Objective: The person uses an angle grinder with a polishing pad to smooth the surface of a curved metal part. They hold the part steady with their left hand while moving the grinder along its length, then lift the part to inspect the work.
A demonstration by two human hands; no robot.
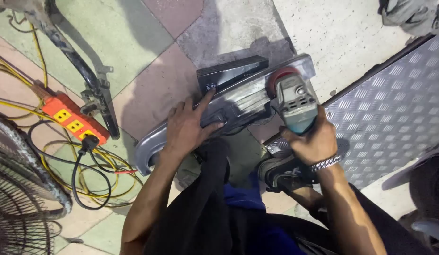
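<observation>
hands at work on a long silvery metal panel (238, 101) that we keep propped across a black box (231, 71) over the tiled floor (153, 28), raised so the tool can reach it. our left hand (188, 127) presses down on it, fingers spread flat, pinning it steady. our right hand (311, 139), fingers wrapped tight, grips an angle grinder (292, 101) whose red disc meets the panel's far right end. an orange power strip (73, 120) lies at left, beside yellow cable.
</observation>
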